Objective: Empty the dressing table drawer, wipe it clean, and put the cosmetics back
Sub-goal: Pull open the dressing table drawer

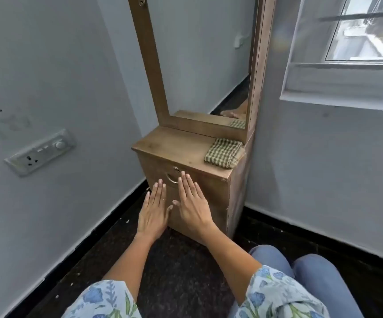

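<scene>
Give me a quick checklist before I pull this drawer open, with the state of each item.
1. Drawer shut, nothing taken out yet: ok.
2. Ring handle reachable: ok, right hand fingertips lie beside it.
3. Both hands free: ok, left hand and right are flat and hold nothing.
4. Wiping cloth ready on the tabletop: ok.
5. Lock undone: cannot tell.
6. Floor space for the cosmetics: ok, bare before the table.
</scene>
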### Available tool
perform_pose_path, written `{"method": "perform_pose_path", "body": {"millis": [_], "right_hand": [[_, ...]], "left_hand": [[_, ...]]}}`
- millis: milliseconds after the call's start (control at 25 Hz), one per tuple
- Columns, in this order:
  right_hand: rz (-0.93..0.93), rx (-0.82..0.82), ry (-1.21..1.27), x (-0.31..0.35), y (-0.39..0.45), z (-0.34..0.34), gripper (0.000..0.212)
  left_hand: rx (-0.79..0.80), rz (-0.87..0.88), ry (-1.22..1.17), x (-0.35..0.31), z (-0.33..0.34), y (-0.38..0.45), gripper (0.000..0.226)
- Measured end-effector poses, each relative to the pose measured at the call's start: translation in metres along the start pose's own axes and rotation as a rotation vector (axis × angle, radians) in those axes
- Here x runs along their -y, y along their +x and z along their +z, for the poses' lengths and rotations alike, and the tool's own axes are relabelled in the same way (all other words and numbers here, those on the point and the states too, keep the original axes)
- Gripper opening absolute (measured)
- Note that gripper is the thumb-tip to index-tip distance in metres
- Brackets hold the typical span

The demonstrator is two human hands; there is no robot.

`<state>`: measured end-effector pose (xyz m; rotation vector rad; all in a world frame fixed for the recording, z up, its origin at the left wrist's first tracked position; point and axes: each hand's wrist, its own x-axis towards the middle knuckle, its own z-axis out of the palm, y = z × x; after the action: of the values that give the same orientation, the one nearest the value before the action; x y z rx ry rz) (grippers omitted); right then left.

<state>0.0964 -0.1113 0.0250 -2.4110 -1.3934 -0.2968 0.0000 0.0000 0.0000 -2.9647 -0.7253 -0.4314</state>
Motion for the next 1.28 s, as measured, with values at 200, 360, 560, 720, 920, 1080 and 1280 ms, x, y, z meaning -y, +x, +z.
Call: {"method": "perform_pose_path", "body": {"millis": [200, 360, 560, 720, 920, 1080, 1280], "right_hand": [[-0.032, 0.238, -0.038, -0.012, 0.005, 0.007, 0.065], [-0.054, 0.370, -0.084, -0.025, 0.032, 0.014, 0.061], [-0.100, 0.475, -0.088, -0.030, 0.046, 0.022, 0.069], [-0.100, 0.451, -0.015, -0.027, 0.044, 0.018, 0.067], [-0.138, 0.459, -0.008, -0.018, 0.033, 0.009, 0.076], [-0.288, 0.386, -0.019, 0.002, 0.008, -0.005, 0.069], [-0.308, 0.078, -0.095, 0.004, -0.011, -0.039, 0.067]], "left_hand": [[0.120, 0.032, 0.021, 0.002, 0.003, 0.016, 0.079], [0.303, 0.075, 0.118, 0.012, -0.003, 0.048, 0.084], [0.404, 0.125, 0.147, 0.022, -0.001, 0.070, 0.080], [0.373, 0.111, 0.053, 0.024, -0.004, 0.075, 0.075], [0.372, 0.086, -0.014, 0.031, -0.005, 0.056, 0.074], [0.368, 0.091, 0.025, 0.040, -0.020, 0.019, 0.069], [0.124, 0.032, -0.042, 0.044, -0.055, -0.028, 0.070]]}}
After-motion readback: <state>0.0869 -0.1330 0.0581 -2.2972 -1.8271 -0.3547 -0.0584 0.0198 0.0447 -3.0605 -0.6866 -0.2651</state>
